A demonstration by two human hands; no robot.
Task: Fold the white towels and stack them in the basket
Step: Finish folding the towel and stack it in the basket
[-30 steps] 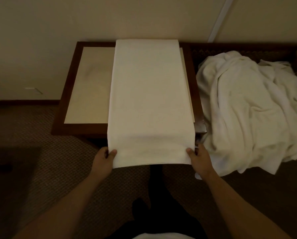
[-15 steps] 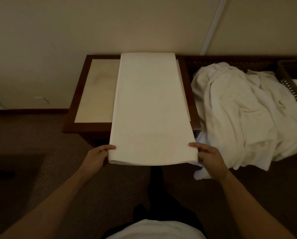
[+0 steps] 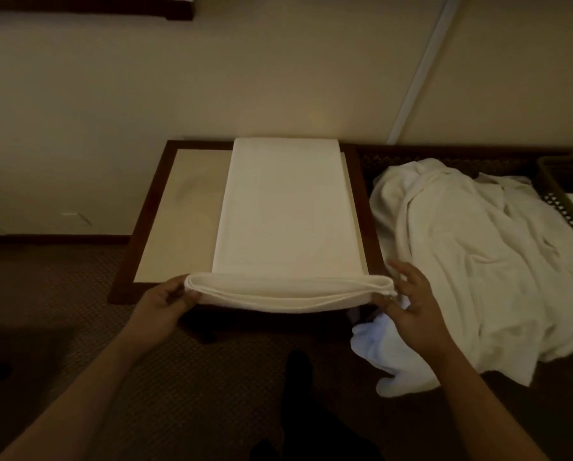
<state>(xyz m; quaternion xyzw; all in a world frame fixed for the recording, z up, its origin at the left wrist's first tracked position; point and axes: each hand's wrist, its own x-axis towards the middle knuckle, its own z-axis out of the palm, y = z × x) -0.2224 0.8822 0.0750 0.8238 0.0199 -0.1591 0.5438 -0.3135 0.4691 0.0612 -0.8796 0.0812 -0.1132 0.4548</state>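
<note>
Holding the near end of the long white towel (image 3: 286, 211) up off the table, we have one hand at each corner. Our left hand (image 3: 163, 302) curls its fingers and thumb around the left corner of the lifted edge. Our right hand (image 3: 411, 301) pinches the right corner with the thumb and a finger, while the other fingers spread out wide and loose.

That loose right hand is the first worry. If the pinch slips, the right corner can drop and the layers can slide apart. We can see a few layers stacked at the lifted edge, so they may not stay lined up.

The towel lies in a long strip on the small wooden table (image 3: 138, 247), with its far end against the wall (image 3: 245, 78). If we bring the near end over crooked, the fold may come out slanted. If we pull too hard, the whole strip may slide toward us and hang off the table.

Just to the right sits a big pile of unfolded white towels (image 3: 478, 261). One bit hangs down near our right wrist, so we could catch it by mistake.

The woven basket (image 3: 558, 194) is at the far right, behind the pile. We must carry the folded towel over the pile, and it could come undone on the way.
</note>
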